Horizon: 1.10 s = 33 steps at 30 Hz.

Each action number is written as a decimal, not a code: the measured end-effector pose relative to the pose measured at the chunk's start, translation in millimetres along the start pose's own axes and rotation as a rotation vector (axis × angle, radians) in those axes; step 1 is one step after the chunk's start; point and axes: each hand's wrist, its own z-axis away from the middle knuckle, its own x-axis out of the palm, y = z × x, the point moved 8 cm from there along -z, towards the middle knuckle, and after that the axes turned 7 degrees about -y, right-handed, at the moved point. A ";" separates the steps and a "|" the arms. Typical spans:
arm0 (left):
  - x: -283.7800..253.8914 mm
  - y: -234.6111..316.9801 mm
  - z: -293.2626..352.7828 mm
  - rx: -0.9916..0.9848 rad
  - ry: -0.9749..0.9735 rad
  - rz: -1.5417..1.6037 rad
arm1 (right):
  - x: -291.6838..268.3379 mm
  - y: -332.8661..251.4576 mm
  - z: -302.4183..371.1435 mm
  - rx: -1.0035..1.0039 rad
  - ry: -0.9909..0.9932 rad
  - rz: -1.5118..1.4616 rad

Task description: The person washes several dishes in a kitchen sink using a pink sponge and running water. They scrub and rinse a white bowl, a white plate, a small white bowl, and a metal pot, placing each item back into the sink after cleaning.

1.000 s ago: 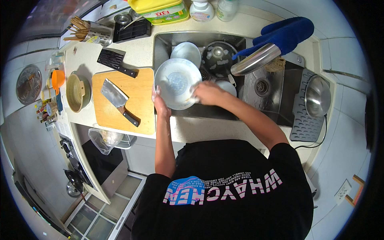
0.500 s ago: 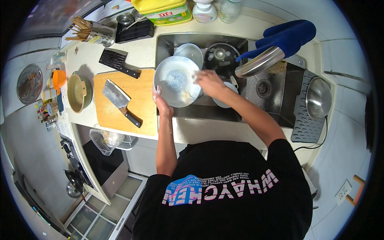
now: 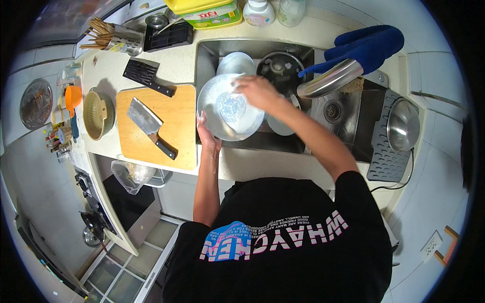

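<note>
My left hand [image 3: 208,134] grips the lower left rim of a white plate [image 3: 208,98] with a blue-patterned centre, held tilted over the left sink basin. Whitish smears and wet patches cover the plate. My right hand [image 3: 256,92] presses bunched fingers to the plate's upper right inner side; what they hold, if anything, is hidden. Behind the plate sits a pale bowl [image 3: 236,61] in the basin. A dark pan [image 3: 279,76] with patches of suds lies to its right. Partly under my right forearm is another whitish bowl [image 3: 279,126].
A wooden cutting board [image 3: 174,118] with a cleaver [image 3: 144,117] lies left of the sink. Another dark-bladed knife [image 3: 144,76] rests above it. A blue cloth [image 3: 371,48] hangs over the curved metal faucet [image 3: 328,81]. A steel bowl [image 3: 403,123] stands on a grey mat [image 3: 385,164].
The plate has shifted slightly right and down with my left hand. My right hand has moved from the plate's right rim up and left along its inner surface.
</note>
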 end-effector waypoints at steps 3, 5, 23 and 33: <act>-3.0 12.4 4.3 0.063 0.044 -0.013 | 14.2 -21.9 25.3 0.155 -0.640 0.066; -7.1 5.0 -0.6 0.078 0.059 -0.071 | 37.5 -69.6 34.5 -0.214 -0.533 0.030; 28.9 -15.3 18.0 -0.131 -0.083 0.078 | -35.4 -28.3 29.9 0.337 0.284 0.085; 45.2 -7.0 7.9 -0.173 -0.195 -0.129 | -10.0 -60.0 11.7 0.216 0.333 -0.186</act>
